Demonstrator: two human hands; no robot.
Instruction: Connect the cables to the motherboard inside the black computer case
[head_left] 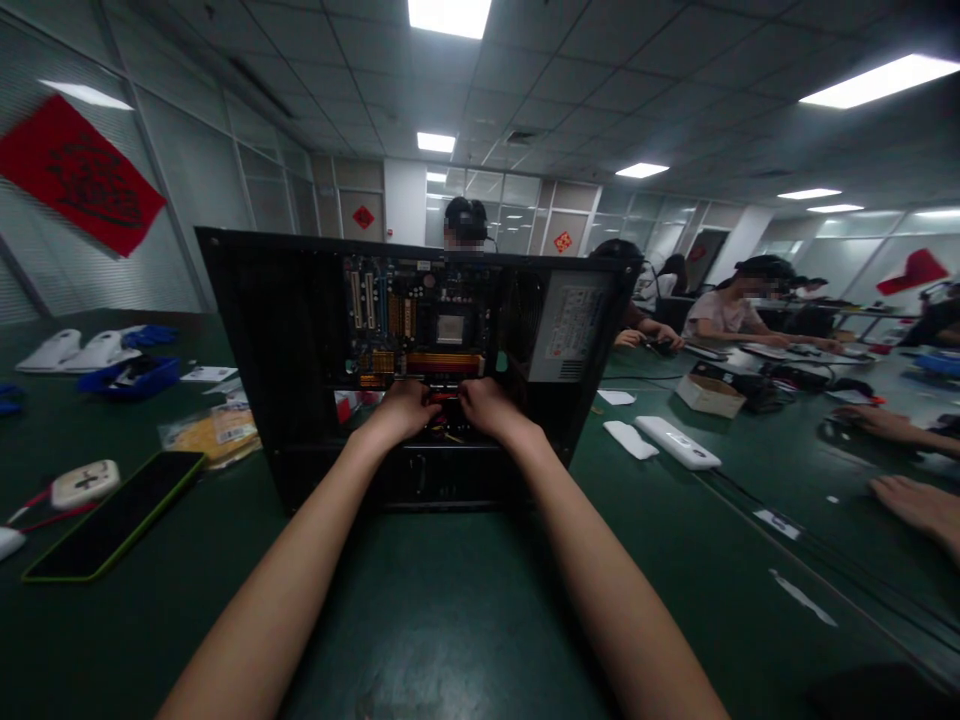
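Observation:
A black computer case (pixel 420 480) stands open toward me on the green table. Inside it I see a motherboard (pixel 375 335), a bare square processor (pixel 450 329) in its socket, and orange and red memory slots (pixel 444 364). At the right of the case sits a grey power supply (pixel 568 325) with a label. Both hands reach into the lower middle of the case, just under the board. My left hand (pixel 406 408) has its fingers curled in; my right hand (pixel 489 408) is closed beside it. Dark and coloured cables (pixel 442 420) lie between them. What the fingers hold is hidden.
On the left lie a phone (pixel 120 515), a small white device (pixel 86 483), a yellow packet (pixel 214 435) and a blue tray (pixel 129 378). On the right are a white power strip (pixel 677 443), a cardboard box (pixel 710 394) and another person's hands (pixel 919 505). Several people sit beyond.

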